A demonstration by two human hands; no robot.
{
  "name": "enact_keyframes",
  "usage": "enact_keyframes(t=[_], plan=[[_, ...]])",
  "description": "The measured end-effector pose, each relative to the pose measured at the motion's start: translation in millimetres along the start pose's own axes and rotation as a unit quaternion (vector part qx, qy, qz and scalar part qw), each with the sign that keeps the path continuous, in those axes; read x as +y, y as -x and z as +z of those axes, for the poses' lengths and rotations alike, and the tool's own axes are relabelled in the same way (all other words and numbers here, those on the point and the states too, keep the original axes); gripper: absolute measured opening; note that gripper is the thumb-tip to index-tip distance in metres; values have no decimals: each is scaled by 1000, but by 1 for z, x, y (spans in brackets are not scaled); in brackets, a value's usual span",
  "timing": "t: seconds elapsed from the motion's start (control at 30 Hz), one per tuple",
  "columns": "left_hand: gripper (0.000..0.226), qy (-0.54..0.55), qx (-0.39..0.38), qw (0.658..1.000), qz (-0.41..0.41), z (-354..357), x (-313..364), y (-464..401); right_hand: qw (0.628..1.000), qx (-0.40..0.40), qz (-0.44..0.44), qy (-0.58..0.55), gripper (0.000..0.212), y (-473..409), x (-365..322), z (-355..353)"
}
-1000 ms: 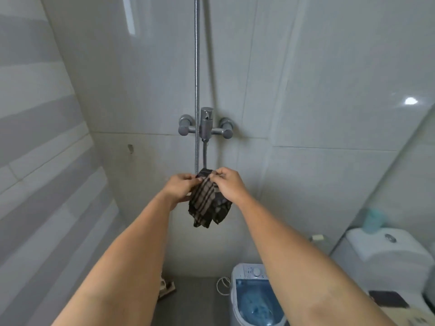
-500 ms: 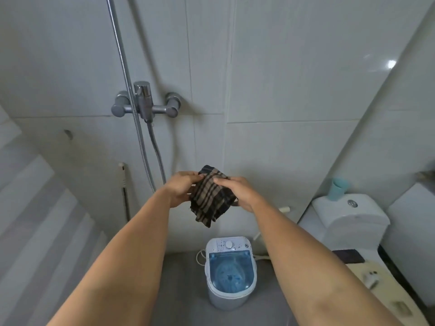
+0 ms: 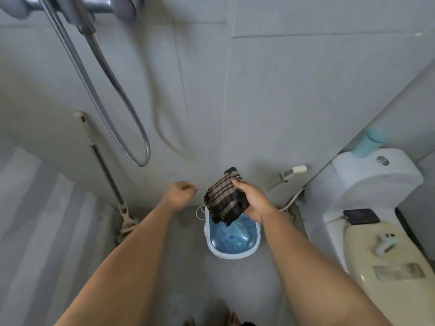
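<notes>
Right grip (image 3: 253, 203) clutching plaid cloth (image 3: 223, 201), over washer (image 3: 233, 254)

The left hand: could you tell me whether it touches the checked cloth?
Apart: the head view shows bare wall between left hand and checked cloth, which the right hand grips.

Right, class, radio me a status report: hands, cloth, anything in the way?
Right hand grips checked cloth. Left hand curled, holding nothing. Cloth hangs above open washer tub; nothing between them.
</notes>
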State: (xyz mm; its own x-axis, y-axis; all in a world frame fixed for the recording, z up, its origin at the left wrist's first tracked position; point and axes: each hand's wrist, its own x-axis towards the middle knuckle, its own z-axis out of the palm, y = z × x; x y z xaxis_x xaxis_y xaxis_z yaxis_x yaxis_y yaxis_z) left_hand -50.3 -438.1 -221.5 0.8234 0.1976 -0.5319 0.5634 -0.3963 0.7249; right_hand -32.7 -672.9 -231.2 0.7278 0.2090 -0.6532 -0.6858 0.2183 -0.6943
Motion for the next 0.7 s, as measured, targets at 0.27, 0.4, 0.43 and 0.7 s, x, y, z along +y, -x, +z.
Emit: enact_keyframes(t=[0.27, 0.4, 0.43, 0.7], plan=[[22, -68, -45, 997, -16, 106, -209, -125, 946, 131, -211, 207, 22, -177, 87, -20], [28, -53, -48, 997, -3, 152, -278, -176, 800, 121, -367, 460, 19, -244, 128, -17], [28, -52, -49, 997, 11, 162, -290, -185, 741, 121, -373, 545, 22, -257, 146, -22], [53, -5, -55, 989, 141, 208, -339, -214, 493, 86, -404, 766, 47, -315, 249, -71]])
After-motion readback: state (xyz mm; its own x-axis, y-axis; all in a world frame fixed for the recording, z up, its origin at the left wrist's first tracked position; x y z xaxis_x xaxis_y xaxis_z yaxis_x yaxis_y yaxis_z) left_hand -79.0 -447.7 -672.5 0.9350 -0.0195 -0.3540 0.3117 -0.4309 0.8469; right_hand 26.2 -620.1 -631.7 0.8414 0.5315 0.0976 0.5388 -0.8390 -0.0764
